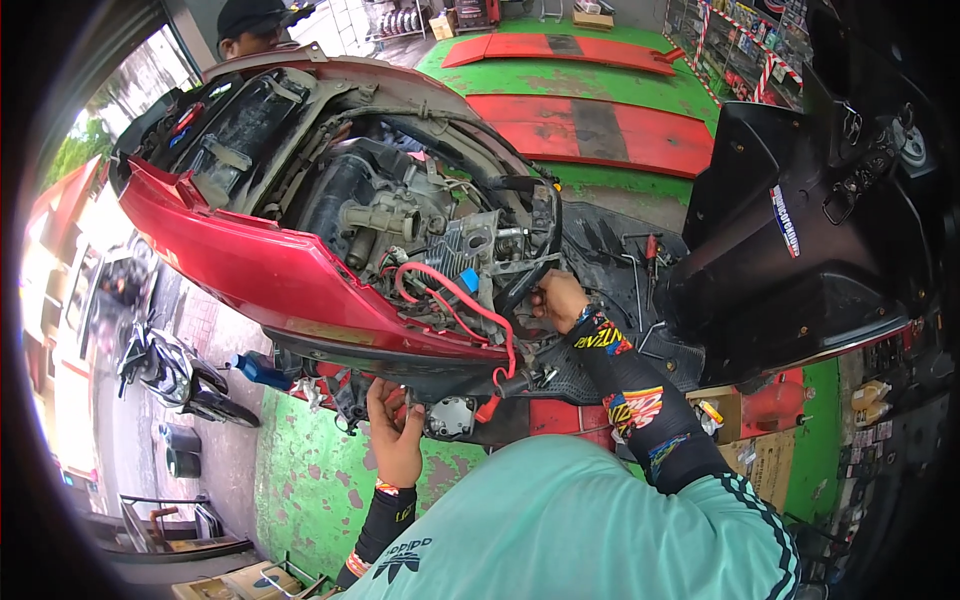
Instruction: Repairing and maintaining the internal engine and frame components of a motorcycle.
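Observation:
A scooter with a red body (pixel 230 250) lies across my view, seat removed, its engine (pixel 460 250) exposed with a thick red cable (pixel 450 285) looping over it. My left hand (pixel 395 420) is at the underside of the red panel, fingers curled at a small part I cannot make out, beside a round metal cover (pixel 450 418). My right hand (pixel 556 298) reaches in right of the engine, fingers bent by the black frame, their tips partly hidden. Hand tools, including a red-handled one (pixel 650 260), rest on the dark floorboard (pixel 610 300).
A black front panel (pixel 780 240) stands at right. Behind are red lift ramps (pixel 590 135) on green flooring and shelves (pixel 740 50). A co-worker (pixel 250 30) is at top left. A parked motorbike (pixel 185 375) is at left; a cardboard box (pixel 760 470) lies below right.

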